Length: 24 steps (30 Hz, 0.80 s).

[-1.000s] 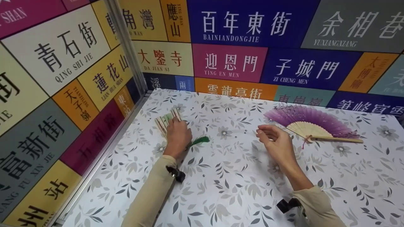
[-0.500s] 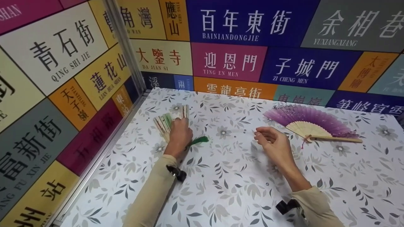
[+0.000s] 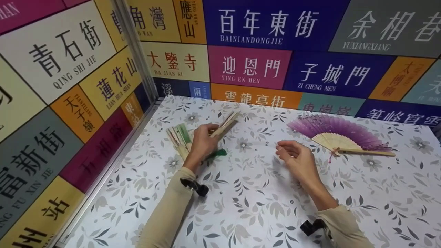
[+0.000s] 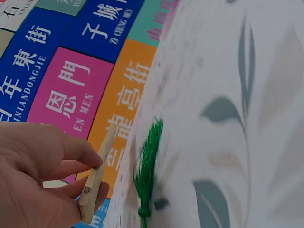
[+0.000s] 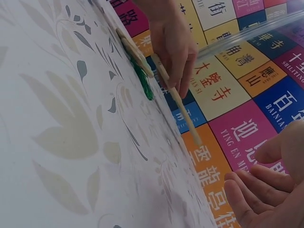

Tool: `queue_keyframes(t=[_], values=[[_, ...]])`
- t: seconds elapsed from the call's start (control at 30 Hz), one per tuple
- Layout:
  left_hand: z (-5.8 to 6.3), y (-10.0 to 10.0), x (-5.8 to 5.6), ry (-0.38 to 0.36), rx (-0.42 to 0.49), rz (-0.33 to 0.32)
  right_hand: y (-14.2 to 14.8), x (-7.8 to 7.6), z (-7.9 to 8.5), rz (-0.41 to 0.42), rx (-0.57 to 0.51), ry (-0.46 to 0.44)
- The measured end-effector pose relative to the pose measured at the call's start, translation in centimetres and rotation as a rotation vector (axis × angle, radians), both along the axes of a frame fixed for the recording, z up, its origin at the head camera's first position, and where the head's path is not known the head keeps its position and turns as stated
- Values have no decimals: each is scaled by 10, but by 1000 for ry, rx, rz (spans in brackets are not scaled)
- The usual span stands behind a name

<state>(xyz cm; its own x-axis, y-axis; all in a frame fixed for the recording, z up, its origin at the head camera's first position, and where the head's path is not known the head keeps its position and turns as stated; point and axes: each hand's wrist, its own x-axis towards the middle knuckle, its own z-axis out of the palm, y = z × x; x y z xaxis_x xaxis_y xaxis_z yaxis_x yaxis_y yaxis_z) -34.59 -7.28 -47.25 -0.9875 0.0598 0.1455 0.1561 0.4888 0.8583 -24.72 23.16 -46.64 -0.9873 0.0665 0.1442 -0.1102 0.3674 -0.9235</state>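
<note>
At the left of the table, my left hand pinches a wooden guard stick of a partly spread folding fan with a green and cream leaf. In the left wrist view, the thumb and fingers close on that wooden stick, while a green tassel lies beside it. My hand hides the fan's middle. Over the table's centre, my right hand hovers with loosely bent fingers and holds nothing; its relaxed fingers also show in the right wrist view.
A purple folding fan lies spread at the back right of the table, its wooden guard pointing right. Walls with coloured street-name panels border the table at the back and left.
My left hand has swung the guard stick up and to the right, spreading the green fan wider. The right hand stays nearly in place.
</note>
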Motion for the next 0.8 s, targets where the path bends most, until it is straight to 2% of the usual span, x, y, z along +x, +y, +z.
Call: queue_keyframes(t=[0.17,0.33,0.4,0.53,0.63,0.8], values=[[13,19,5,-40,89,-45,-2,0,-1,4,-18,-3],[27,35,13,-19,166,-89,-5,2,2,26,-38,17],[31,43,16,12,211,-130,-6,4,4,34,-49,35],[36,62,27,20,313,-235,-10,4,7,46,-96,87],[39,78,37,5,378,-326,-14,10,20,53,-122,127],[44,101,49,-6,411,-439,-18,21,39,24,-144,194]])
